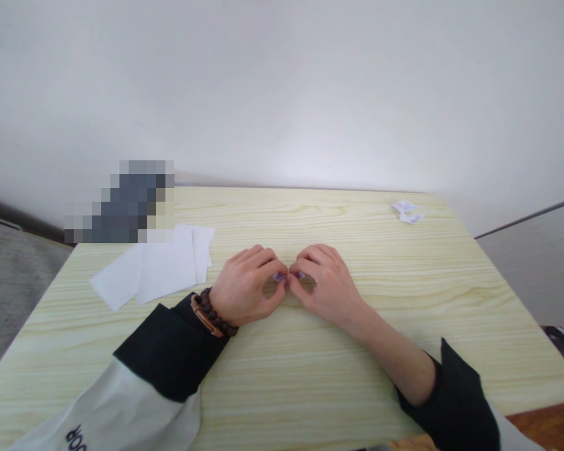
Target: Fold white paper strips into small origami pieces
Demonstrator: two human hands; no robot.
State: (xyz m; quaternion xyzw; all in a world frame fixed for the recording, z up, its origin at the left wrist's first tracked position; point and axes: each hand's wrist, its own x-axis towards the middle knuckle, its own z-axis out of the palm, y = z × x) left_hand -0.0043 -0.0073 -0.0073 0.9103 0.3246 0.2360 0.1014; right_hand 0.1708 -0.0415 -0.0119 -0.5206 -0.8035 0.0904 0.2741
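Observation:
In the middle of the table (282, 388), my left hand (247, 285) and my right hand (329, 285) meet fingertip to fingertip. Both are closed in a pinch on a small piece of paper (279, 276), pale with purplish marks. Most of that paper is hidden behind the fingers, so its shape cannot be made out. Several white paper sheets (167, 266) overlap to the left of my left hand. Toward the far right of the table lie small folded paper pieces (407, 212), whitish with faint purple marks, apart from both hands.
A dark object (126, 203), blurred into blocks, is at the table's back left corner. The pale wall (310, 94) rises directly behind the back edge. Something brown and wooden (545, 426) shows at the lower right, beyond the front edge.

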